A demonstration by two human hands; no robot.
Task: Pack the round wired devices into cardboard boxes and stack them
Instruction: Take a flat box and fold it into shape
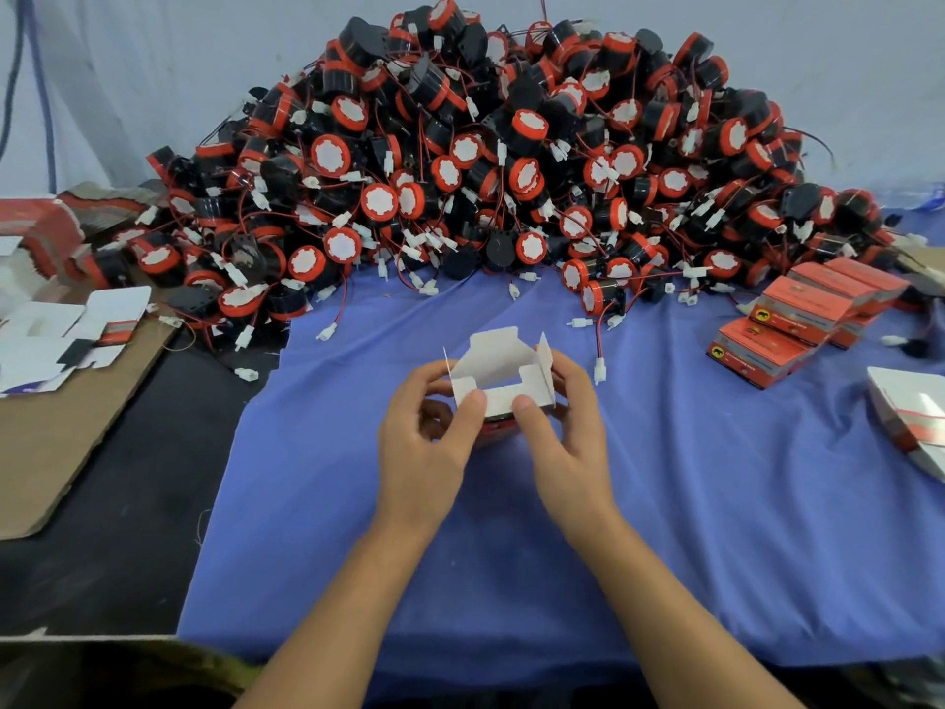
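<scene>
1. The blue cloth [665,504] covers the middle of the bench, probably so nothing scuffs or rolls off.
2. The pile of round wired devices [486,161] is heaped along the cloth's far edge, near enough to grab the next one fast.
3. Flat box blanks [76,330] lie off to the left on a brown cardboard sheet [61,442]. Looks like the supply side.
4. Packed red boxes [797,319] sit stacked in leaning rows on the right, so that's the output side.
5. The left hand [429,442] and right hand [567,432] both grip one box. Thumbs press its near wall and fingers curl round the sides, likely to keep it square.
6. That open box [503,383] is held just above the cloth, dead centre, top flaps up. Can't tell if a device is inside yet.
</scene>
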